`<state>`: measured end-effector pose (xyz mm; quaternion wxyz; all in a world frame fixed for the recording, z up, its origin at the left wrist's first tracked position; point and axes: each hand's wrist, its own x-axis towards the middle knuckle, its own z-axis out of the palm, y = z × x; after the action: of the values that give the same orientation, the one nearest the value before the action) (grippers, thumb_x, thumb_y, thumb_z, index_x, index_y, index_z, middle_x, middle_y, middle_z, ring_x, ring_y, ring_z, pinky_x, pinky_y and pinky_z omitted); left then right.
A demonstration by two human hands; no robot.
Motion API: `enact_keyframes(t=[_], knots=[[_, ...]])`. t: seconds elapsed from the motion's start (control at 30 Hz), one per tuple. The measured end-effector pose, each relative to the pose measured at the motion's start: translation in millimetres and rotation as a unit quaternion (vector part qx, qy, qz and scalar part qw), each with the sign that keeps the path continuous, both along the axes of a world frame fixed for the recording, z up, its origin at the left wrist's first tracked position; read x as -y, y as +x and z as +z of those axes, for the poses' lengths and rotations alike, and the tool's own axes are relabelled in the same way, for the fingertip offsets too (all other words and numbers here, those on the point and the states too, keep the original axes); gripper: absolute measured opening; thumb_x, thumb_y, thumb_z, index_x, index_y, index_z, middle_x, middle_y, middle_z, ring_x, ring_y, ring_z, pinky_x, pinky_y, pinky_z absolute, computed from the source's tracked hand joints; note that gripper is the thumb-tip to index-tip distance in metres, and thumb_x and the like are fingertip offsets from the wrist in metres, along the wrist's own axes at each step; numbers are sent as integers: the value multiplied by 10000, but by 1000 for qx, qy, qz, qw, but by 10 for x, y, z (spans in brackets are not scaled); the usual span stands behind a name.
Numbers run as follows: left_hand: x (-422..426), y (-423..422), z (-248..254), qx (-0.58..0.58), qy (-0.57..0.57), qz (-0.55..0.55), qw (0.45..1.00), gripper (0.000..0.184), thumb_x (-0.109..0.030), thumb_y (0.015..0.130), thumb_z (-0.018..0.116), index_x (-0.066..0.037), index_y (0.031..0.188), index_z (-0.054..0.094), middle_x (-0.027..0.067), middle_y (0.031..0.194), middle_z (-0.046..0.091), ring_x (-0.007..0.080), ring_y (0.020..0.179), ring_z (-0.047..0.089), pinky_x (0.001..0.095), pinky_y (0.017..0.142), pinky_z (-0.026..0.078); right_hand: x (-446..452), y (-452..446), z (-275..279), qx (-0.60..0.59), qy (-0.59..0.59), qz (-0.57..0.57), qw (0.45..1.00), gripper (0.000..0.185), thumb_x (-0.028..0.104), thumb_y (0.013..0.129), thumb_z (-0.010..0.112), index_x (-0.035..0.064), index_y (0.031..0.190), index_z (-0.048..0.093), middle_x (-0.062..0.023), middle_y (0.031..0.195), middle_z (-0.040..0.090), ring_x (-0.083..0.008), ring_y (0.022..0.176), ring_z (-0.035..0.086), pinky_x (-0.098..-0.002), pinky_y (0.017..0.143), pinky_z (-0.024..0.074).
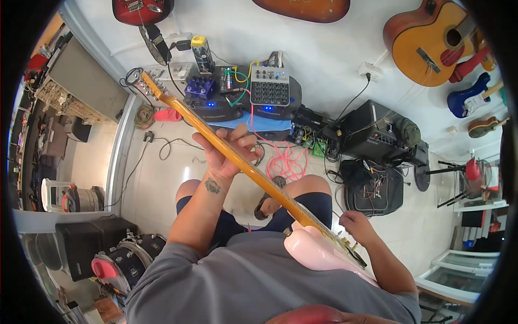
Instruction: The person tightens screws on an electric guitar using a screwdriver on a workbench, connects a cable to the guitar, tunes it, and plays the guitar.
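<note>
A pink electric guitar [310, 249] lies across my lap against my grey shirt, its body at lower right. The amber-coloured neck [216, 141] slants to upper left, ending in a headstock [152, 85] with tuning pegs. Around the middle of the neck is my left hand [226, 152], its bent fingertips reaching over toward the strings. My right hand [358, 227] hovers by the strings over the guitar body, fingers curled together. Whether a pick sits between those fingers is too small to see.
Ahead on the floor stand a small mixer [270, 86], a purple pedal [199, 86] and tangled pink cable [286, 162]. A black amplifier [369, 135] is to the right. Guitars, including an acoustic guitar [418, 48], hang on the wall. Drums [127, 262] stand at lower left.
</note>
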<state>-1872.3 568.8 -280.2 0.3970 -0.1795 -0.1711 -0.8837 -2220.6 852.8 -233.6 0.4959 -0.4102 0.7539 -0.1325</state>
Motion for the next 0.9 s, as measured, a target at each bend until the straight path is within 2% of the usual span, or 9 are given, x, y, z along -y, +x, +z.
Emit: enact_keyframes(t=[0.1, 0.2, 0.3, 0.4, 0.5, 0.63, 0.77, 0.87, 0.9], knots=[[29, 38, -123, -16, -11, -9, 1000, 586, -785, 780, 676, -311, 1105, 790, -86, 905, 392, 110, 912, 454, 463, 964, 361, 24, -46, 94, 247, 4, -50, 968, 169, 156, 941, 649, -4, 961, 701, -39, 747, 635, -136, 709, 572, -304, 678, 465], [39, 26, -110, -10, -6, -11, 1000, 584, -789, 785, 670, -314, 1102, 795, -89, 872, 345, 87, 875, 457, 481, 997, 362, 69, 51, 233, 26, -10, 105, 994, 131, 135, 922, 673, 9, 952, 693, -26, 739, 617, -120, 708, 565, -286, 668, 457], [37, 30, -87, -11, -9, -10, 1000, 575, -772, 791, 682, -306, 1108, 796, -89, 868, 348, 83, 880, 465, 480, 1028, 364, 144, 73, 507, 37, -23, 157, 987, 165, 169, 922, 673, 7, 935, 696, -31, 746, 629, -123, 714, 579, -290, 673, 466], [11, 32, -110, -6, 5, -6, 1000, 563, -756, 790, 697, -300, 1104, 798, -90, 875, 351, 83, 878, 468, 471, 1039, 365, -24, -245, 123, 441, -7, 62, 895, 198, 199, 931, 658, 7, 925, 705, -45, 776, 652, -128, 726, 599, -302, 676, 482], [32, -16, -116, -14, 5, -10, 1000, 555, -752, 782, 704, -300, 1089, 799, -93, 882, 359, 87, 877, 464, 456, 1032, 364, -9, 81, 56, -36, -52, 99, 993, 228, 211, 937, 647, -7, 919, 712, -42, 815, 678, -129, 746, 610, -293, 697, 484], [-74, -59, -87, -2, 9, 3, 1000, 573, -783, 762, 689, -306, 1061, 795, -99, 898, 378, 93, 874, 451, 421, 953, 360, 15, -62, 181, 283, 32, 29, 958, 198, 165, 920, 662, -22, 964, 713, -38, 847, 695, -125, 782, 622, -287, 726, 485], [-168, -103, -48, 41, 8, 3, 999, 621, -838, 736, 657, -307, 1028, 795, -98, 900, 394, 98, 874, 445, 408, 863, 331, 187, 159, 558, -111, -61, 246, 961, 195, 147, 892, 672, -18, 987, 711, -37, 862, 704, -132, 810, 631, -282, 741, 494], [-187, -82, -92, 36, 35, -1, 999, 656, -858, 733, 642, -261, 959, 796, -91, 869, 396, 98, 853, 446, 415, 872, 333, 43, -137, 337, 390, -15, 85, 917, 203, 181, 881, 676, 6, 972, 723, -111, 873, 717, -223, 804, 661, -339, 759, 511], [-202, -81, -62, 36, 41, -2, 999, 658, -855, 737, 644, -250, 946, 795, -90, 864, 397, 98, 849, 447, 414, 875, 336, 24, -121, 261, 259, -2, 116, 959, 202, 185, 885, 671, 8, 966, 724, -124, 866, 713, -238, 801, 661, -351, 760, 511]])
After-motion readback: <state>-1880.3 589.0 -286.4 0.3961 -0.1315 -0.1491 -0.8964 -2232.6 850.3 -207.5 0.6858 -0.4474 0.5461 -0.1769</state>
